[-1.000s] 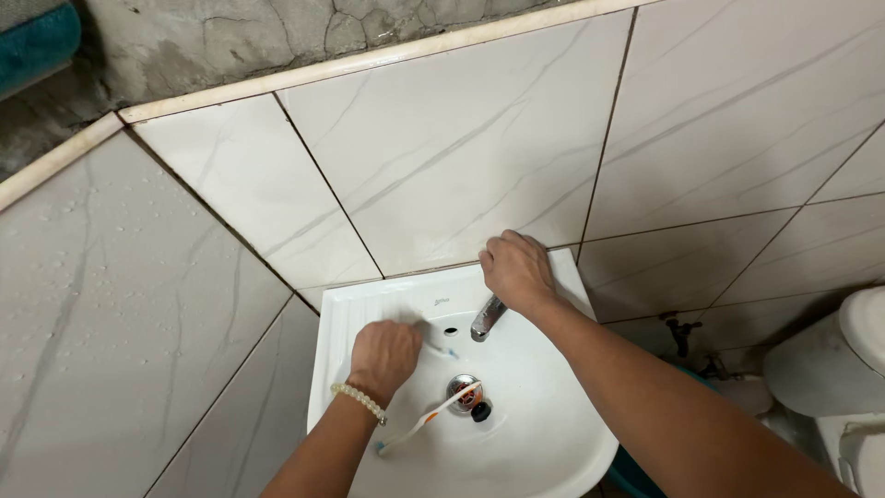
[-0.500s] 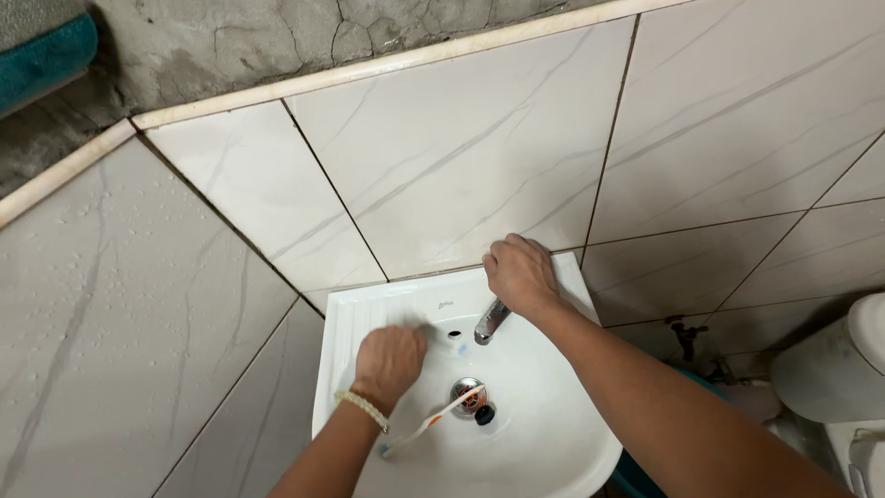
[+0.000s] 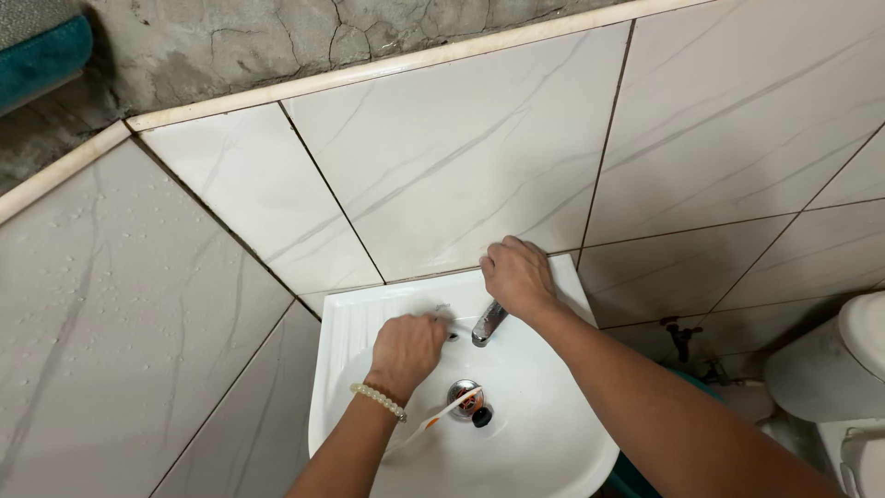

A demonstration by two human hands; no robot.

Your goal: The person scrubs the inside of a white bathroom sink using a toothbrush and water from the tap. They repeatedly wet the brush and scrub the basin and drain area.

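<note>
Over white sink (image 3: 553,443), right hand (image 3: 518,274) fingers clasp tap (image 3: 488,323).

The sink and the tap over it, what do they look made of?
The sink looks like glazed white ceramic: smooth, glossy, with soft highlights on its rim. The tap, under the right hand, looks like chromed or polished metal: silvery with bright reflections. Whether it is solid metal or plated plastic cannot be told.

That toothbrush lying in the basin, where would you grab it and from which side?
Probably by the bare white handle of the toothbrush, between the drain and the left hand's wrist. It lies slantwise across the bowl of the sink, so come from above, fingers either side of the thin shaft. Its lower end is hidden under the left forearm.
</note>
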